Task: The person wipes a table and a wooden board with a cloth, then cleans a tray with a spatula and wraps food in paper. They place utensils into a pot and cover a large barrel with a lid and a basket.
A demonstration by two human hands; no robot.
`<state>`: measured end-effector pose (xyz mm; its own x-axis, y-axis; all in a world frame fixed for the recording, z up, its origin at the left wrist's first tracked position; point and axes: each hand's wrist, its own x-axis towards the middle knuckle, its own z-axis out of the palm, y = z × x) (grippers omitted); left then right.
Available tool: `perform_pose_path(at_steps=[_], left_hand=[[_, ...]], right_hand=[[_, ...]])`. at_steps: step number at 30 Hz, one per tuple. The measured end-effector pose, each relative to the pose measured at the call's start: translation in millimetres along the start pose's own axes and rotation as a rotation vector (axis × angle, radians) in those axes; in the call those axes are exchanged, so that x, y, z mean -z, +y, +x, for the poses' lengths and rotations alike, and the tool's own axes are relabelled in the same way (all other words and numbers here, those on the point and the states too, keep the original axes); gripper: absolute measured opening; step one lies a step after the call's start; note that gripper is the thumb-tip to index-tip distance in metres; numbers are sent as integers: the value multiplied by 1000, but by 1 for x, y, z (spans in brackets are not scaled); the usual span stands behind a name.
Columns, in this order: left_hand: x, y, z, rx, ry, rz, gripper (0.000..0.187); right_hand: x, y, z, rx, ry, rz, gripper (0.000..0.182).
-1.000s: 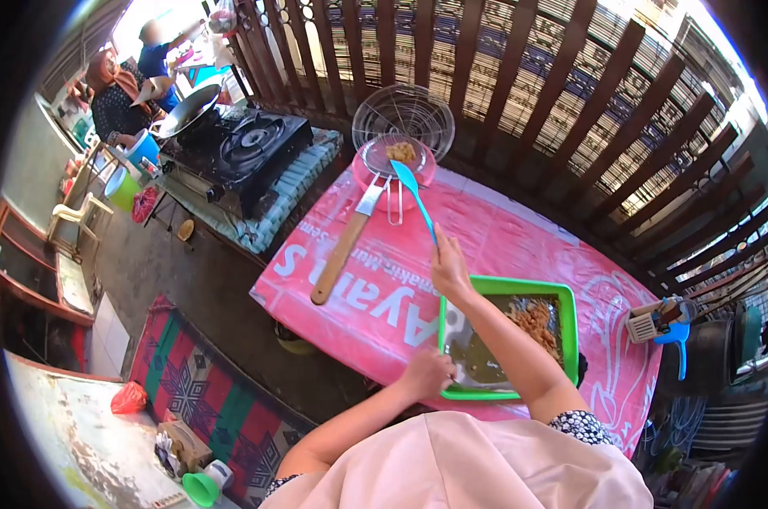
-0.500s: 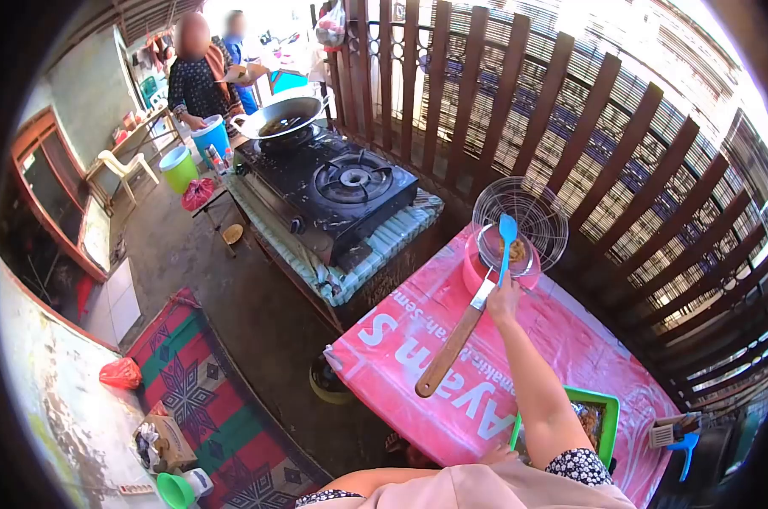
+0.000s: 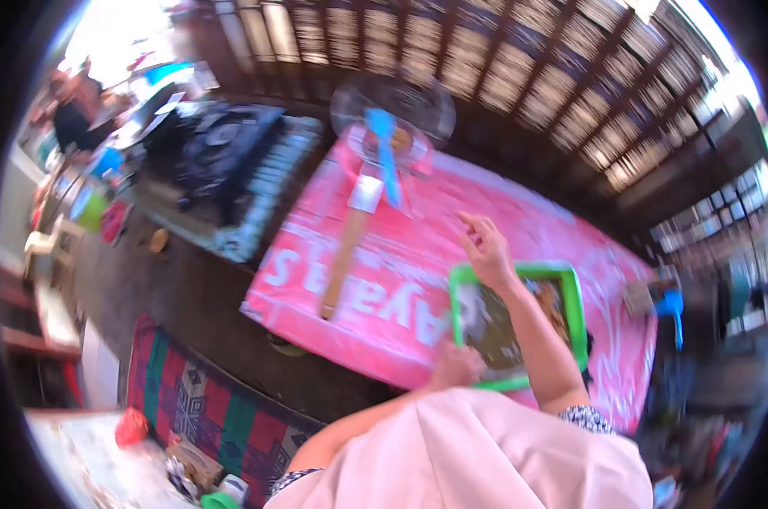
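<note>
My right hand (image 3: 487, 252) is raised above the far-left corner of a green-rimmed tray (image 3: 580, 318), fingers apart and partly bent, with nothing in it. Brown pieces (image 3: 549, 301) lie in the tray, blurred. At the tray's near-left corner, my left hand (image 3: 460, 365) looks closed on the rim, though blur softens its fingers. Farther off, a blue spatula (image 3: 386, 153) leans across a strainer with a long wooden handle (image 3: 343, 267). The strainer rests over a pink bowl (image 3: 350, 165) and has some brown food in it.
A pink printed cloth (image 3: 401, 271) covers the table. Behind the bowl, a wire basket (image 3: 435, 110) stands against the slatted fence (image 3: 469, 51). A black gas stove (image 3: 223, 161) sits on the left, and a patterned mat (image 3: 206, 407) lies on the floor. A blue-handled item (image 3: 672, 305) is at right.
My right hand has let go of the blue spatula, left it on the strainer and come back toward the green tray. The view has swung right, bringing the tray and my left hand into sight.
</note>
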<state>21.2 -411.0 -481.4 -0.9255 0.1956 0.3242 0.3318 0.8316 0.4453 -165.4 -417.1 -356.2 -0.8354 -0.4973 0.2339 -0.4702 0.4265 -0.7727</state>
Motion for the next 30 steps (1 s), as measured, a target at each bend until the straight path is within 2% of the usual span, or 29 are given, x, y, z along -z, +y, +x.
perform_pose_path(at_steps=[1,2,4,6,8,9,11,14,17,21,24,26,27,29,30], left_hand=[[17,2,8,115,-200,-153,4],[28,1,9,150,-158,-308,7],[26,6,6,219,22,-240,8],[32,10,6,303,41,-173,14],[26,9,1,404,34,-193,13],[24,11,0,398,24,-197,13],[24,17,-1,600,62,-229,13],[21,27,1,674,122,-268,13],[18,38,2,689,161,-225,13],[16,51,2,757,174,-133,13],[13,54,0,825,150,-126,13],[16,58,1,830,153,-106,13],[16,60,2,831,149,-93,13],[14,60,0,821,157,-68,13],[14,59,-1,801,156,-49,13]], right_hand=[[28,11,-23,-70,-10,13,29],[56,33,-45,-138,25,-19,29],[110,83,-94,-220,243,78,25],[163,125,-147,-333,402,46,24],[203,126,-190,-431,456,-106,22],[218,144,-214,-521,447,-116,20],[229,160,-246,-551,424,-113,19],[228,181,-264,-568,336,-108,16],[214,192,-244,-501,309,-30,15],[205,210,-177,-122,282,-395,11],[189,224,-131,-7,206,-541,9],[176,242,-105,84,30,-724,13],[170,249,-93,94,29,-719,13],[157,254,-78,-78,-167,-945,16],[148,255,-77,-71,-172,-940,16]])
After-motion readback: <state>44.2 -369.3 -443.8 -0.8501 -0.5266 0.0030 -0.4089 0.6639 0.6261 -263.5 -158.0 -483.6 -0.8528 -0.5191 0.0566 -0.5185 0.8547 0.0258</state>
